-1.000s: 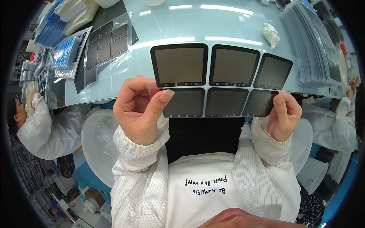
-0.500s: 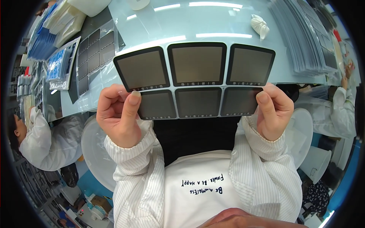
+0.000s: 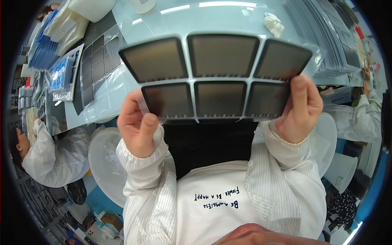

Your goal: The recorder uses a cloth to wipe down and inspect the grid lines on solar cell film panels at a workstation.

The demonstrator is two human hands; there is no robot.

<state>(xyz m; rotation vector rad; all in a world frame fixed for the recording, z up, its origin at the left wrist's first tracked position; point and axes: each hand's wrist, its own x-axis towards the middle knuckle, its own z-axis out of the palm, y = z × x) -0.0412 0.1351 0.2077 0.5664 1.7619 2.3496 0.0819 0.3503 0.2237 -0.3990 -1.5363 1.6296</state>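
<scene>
A thin clear sheet (image 3: 220, 80) bears two rows of dark, black-bordered rectangular panels and is tilted up in front of my chest, over the table's near edge. It is slightly smeared by motion. My left hand (image 3: 139, 128) pinches its lower left edge, thumb on the near face and the other fingers behind. Higher up, at the right edge, my right hand (image 3: 302, 108) grips the same sheet, its thumb lying over a lower right panel. The sheet hides parts of the fingers on both sides.
Similar panelled sheets (image 3: 98, 61) lie on the table (image 3: 163, 26) at the left, near blue-wrapped packs (image 3: 61, 75). A tall stack of clear sheets (image 3: 326, 41) stands right. A crumpled white wad (image 3: 273, 24) lies farther back. Co-workers sit at left (image 3: 57, 155) and right.
The sheet has come up closer and tilted, its right side higher. My right hand has moved up along the right edge; my left thumb has shifted slightly down and right.
</scene>
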